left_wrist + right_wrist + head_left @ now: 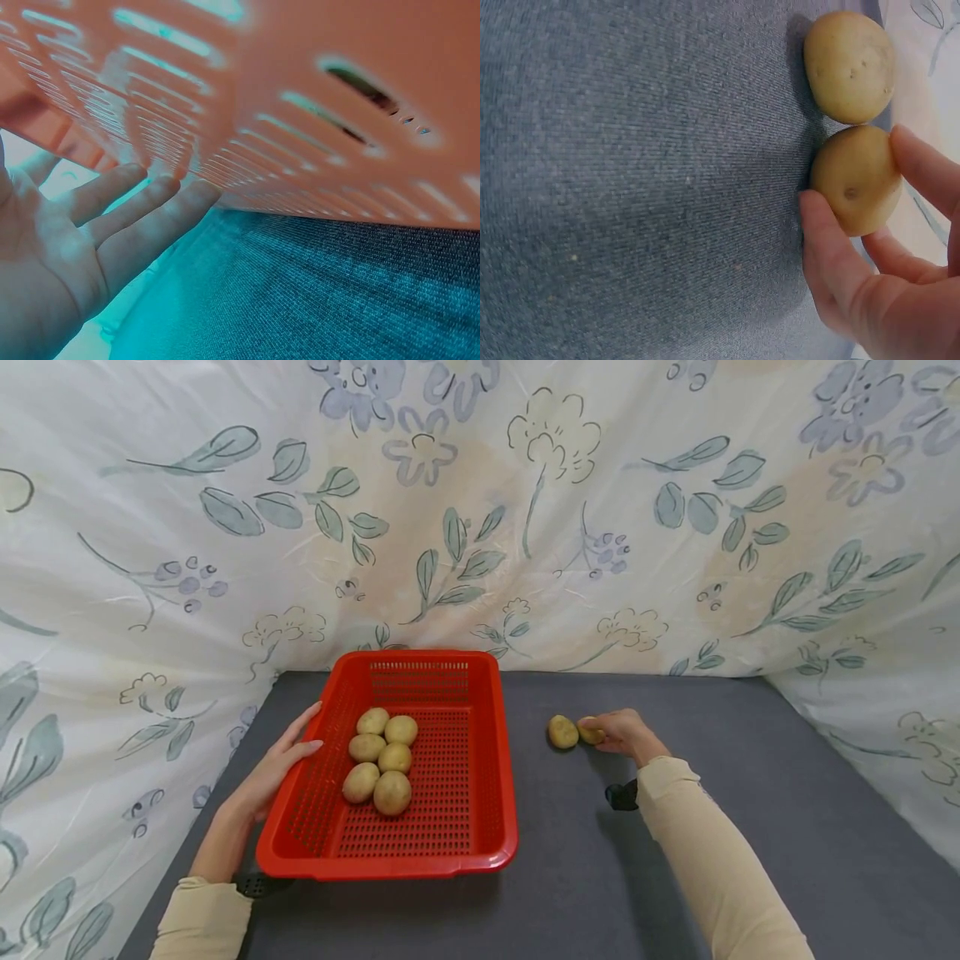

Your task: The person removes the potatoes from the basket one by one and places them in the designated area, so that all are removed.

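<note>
A red perforated plastic basket (390,866) stands on the grey cloth surface, with several pale yellow potatoes (394,758) grouped in its left half. My left hand (272,775) rests against the basket's left side; in the left wrist view its straight fingers (161,225) touch the slotted wall. To the right of the basket, my right hand (628,733) pinches a potato (856,180) between thumb and fingers, and that potato appears to be on the cloth. Another potato (562,732) lies right beside it, on the side toward the basket.
A floral-patterned white sheet (480,527) hangs behind the surface and along both sides. The grey cloth (750,777) extends to the right of the right arm. A dark device (622,795) sits at the right wrist.
</note>
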`<state>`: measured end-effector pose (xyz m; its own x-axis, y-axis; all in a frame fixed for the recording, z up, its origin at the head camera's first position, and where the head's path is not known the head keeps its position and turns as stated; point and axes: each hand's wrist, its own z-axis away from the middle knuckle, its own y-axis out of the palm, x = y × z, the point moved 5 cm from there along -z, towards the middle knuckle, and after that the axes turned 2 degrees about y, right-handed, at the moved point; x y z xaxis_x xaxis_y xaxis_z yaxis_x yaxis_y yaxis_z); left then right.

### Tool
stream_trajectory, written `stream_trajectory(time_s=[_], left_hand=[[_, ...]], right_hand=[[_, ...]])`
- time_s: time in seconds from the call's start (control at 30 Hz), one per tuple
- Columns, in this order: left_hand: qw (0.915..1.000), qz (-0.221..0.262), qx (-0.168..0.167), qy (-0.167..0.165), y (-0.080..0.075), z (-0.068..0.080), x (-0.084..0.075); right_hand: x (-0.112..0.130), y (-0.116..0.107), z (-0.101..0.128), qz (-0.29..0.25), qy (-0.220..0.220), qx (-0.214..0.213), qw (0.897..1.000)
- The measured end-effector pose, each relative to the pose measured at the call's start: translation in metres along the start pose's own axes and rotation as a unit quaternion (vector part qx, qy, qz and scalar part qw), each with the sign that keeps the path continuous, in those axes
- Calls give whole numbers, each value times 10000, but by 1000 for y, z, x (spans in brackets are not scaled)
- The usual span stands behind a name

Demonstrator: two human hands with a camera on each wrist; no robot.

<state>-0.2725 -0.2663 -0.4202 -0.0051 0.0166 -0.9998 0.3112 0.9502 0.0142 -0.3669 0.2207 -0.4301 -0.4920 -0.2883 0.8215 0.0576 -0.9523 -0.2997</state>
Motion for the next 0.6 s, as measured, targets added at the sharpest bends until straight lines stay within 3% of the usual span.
stream_trajectory(time_s=[0.23, 0.6], left_hand=[[10000, -33, -15, 3, 0, 1, -1], [10000, -13, -14, -29, 0, 1, -1]], right_hand=[[2, 1, 2, 405, 17, 48, 9992], [1, 0, -1, 251, 75, 225, 9994]])
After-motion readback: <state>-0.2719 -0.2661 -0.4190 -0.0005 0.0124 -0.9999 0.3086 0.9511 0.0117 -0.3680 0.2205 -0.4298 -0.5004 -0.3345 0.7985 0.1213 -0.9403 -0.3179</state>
